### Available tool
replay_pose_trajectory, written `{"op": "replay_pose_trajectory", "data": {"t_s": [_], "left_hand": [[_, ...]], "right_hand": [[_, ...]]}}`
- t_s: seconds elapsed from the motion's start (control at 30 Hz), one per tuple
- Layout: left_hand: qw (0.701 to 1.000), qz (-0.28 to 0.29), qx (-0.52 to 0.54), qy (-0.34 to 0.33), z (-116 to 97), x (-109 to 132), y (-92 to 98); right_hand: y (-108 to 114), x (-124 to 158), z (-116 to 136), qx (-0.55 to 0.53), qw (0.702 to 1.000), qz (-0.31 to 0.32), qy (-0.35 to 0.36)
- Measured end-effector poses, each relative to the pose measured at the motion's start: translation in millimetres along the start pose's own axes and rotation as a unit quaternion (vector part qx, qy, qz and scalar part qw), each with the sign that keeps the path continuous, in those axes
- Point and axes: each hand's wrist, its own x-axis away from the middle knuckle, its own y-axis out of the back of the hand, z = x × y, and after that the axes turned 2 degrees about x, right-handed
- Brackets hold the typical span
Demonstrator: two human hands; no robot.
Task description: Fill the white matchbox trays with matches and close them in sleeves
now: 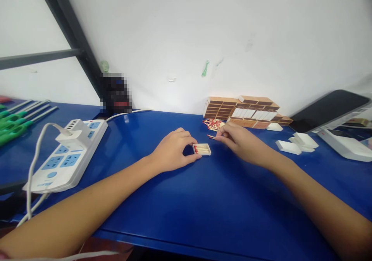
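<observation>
My left hand point(176, 150) grips the left end of a small white matchbox tray point(209, 152) between thumb and fingers, flat on the table. Red-headed matches point(202, 149) lie side by side in that tray. To its upper right, my right hand point(232, 139) pinches a few matches point(211, 137), their heads pointing left. Just behind the right hand is a loose pile of matches point(212, 124), partly hidden by the fingers. Stacked matchboxes point(250, 111) with brown sides stand against the wall behind it.
Several white trays point(299, 142) lie to the right, near a phone point(328, 108) leaning on a white stand point(343, 146). On the left, a white power strip point(68, 164) with cables rests on the blue table point(186, 203). Green-handled tools point(17, 121) are at the far left.
</observation>
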Motion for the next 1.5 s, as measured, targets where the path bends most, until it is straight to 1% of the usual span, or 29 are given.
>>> {"op": "replay_pose_trajectory", "data": {"t_s": [0.13, 0.2, 0.23, 0.3, 0.4, 0.43, 0.53, 0.6, 0.7, 0.8, 0.9, 1.07, 1.17, 1.27, 1.37, 1.4, 1.5], "left_hand": [[1.000, -0.003, 0.009, -0.002, 0.0, 0.7, -0.9], [1.000, -0.005, 0.007, -0.002, -0.5, 0.8, -0.7], [1.000, -0.006, 0.006, -0.002, -0.8, 0.8, -0.4], [1.000, -0.007, 0.007, -0.004, -1.3, 0.6, 0.3], [1.000, -0.005, 0.010, -0.003, -1.6, 0.3, 1.2], [1.000, -0.001, 0.010, 0.000, -1.6, 0.3, 1.3], [1.000, 0.014, 0.011, 0.010, -1.5, 0.5, 1.1], [1.000, 0.016, 0.011, 0.011, -1.3, 0.8, 0.8], [1.000, 0.014, 0.010, 0.006, -0.7, 1.1, 0.6], [1.000, 0.008, 0.011, 0.007, 0.4, 0.9, 0.4], [1.000, 0.000, 0.012, 0.006, 0.6, 0.6, 0.3], [1.000, -0.009, 0.017, 0.005, -2.5, 2.2, 0.5], [1.000, -0.008, 0.017, 0.007, -3.6, 3.2, 0.8], [1.000, -0.004, 0.016, 0.014, -3.9, 3.2, 1.5], [1.000, -0.005, 0.021, 0.019, -4.0, 2.6, 2.2], [0.999, -0.006, 0.024, 0.021, -4.0, 2.4, 2.4], [0.999, -0.007, 0.026, 0.026, -3.7, 2.1, 3.3]], "right_hand": [[-2.4, 7.9, 30.5, -0.020, 0.999, 0.033, 0.019], [-4.3, 9.0, 37.7, -0.024, 0.998, 0.042, 0.032], [-4.3, 8.6, 37.5, -0.025, 0.998, 0.037, 0.034], [-2.8, 6.7, 29.4, -0.027, 0.999, 0.009, 0.023], [-0.6, 3.0, 5.3, -0.006, 0.999, -0.040, -0.010], [-0.9, 1.9, -3.0, 0.003, 0.999, -0.041, -0.020], [-4.8, -0.9, -20.4, 0.008, 0.999, 0.002, -0.034], [-7.9, -2.2, -24.4, 0.011, 0.999, 0.019, -0.033], [-9.2, -2.8, -22.6, 0.023, 0.999, 0.014, -0.029], [-6.2, -0.8, -13.1, 0.009, 1.000, 0.003, -0.015], [-3.6, 3.2, 6.4, -0.011, 1.000, -0.014, 0.006], [-11.5, 10.6, 44.3, 0.003, 0.999, 0.025, 0.042], [-13.8, 11.5, 51.3, 0.005, 0.999, 0.028, 0.035], [-7.4, 9.4, 42.2, -0.009, 1.000, -0.003, 0.026], [0.4, 5.8, 18.7, 0.019, 0.998, -0.052, -0.003], [2.1, 4.6, 8.9, 0.034, 0.998, -0.059, -0.016], [4.5, 1.5, -19.2, 0.055, 0.996, -0.051, -0.042]]}}
